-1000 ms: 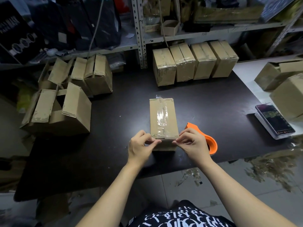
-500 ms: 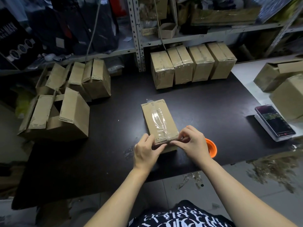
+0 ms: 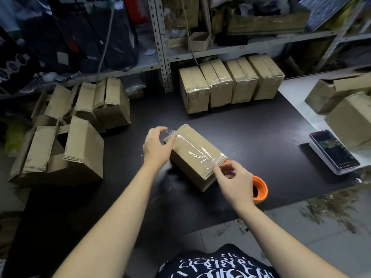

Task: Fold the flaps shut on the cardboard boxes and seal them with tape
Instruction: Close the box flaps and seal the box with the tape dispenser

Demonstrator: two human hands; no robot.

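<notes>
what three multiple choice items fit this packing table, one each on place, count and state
1. Where is the orange plastic tape dispenser? A. in a drawer B. on a hook C. on the black table beside the right hand
2. How many taped brown cardboard boxes stand in the back row? A. two B. four C. six
3. Flaps of the brown cardboard box at the left hand are: A. shut under clear tape B. standing open C. torn off

1 C, it lies at the table's near edge. 2 B, four stand side by side. 3 A, a glossy strip runs along its closed top.
</notes>
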